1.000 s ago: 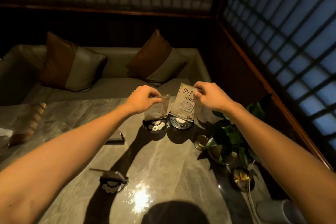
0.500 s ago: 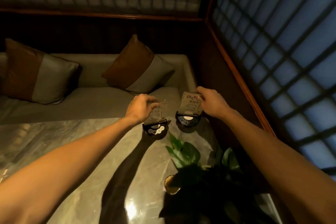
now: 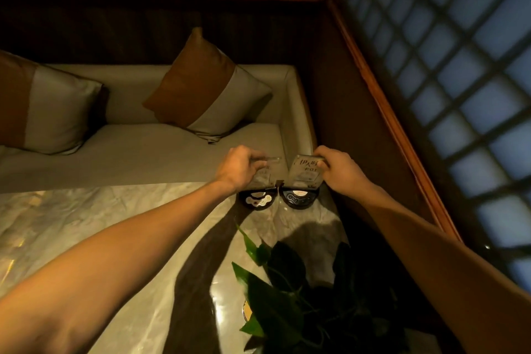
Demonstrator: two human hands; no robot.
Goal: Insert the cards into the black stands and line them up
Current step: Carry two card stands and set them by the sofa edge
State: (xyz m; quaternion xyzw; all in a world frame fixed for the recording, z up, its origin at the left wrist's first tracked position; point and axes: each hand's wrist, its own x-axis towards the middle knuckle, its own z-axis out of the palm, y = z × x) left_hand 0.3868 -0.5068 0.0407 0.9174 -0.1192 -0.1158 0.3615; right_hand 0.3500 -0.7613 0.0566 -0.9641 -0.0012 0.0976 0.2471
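Now the left hand (image 3: 240,168) is pinching one card (image 3: 263,177) and the right hand (image 3: 339,168) another, both seated in stands (image 3: 297,198) below the hands, nearly touching; best nudging gently, squaring the bases level.

Head-worn wide-angle view looks forward and down, close over the table (image 3: 86,224).

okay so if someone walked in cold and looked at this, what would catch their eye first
Probably the two hands at the far edge of the marble table: the left hand and right hand each pinch a clear card, the left card and the right card, standing in two black stands side by side. Next, the dark leafy plant in the near foreground, and the orange-and-grey cushion on the sofa behind.
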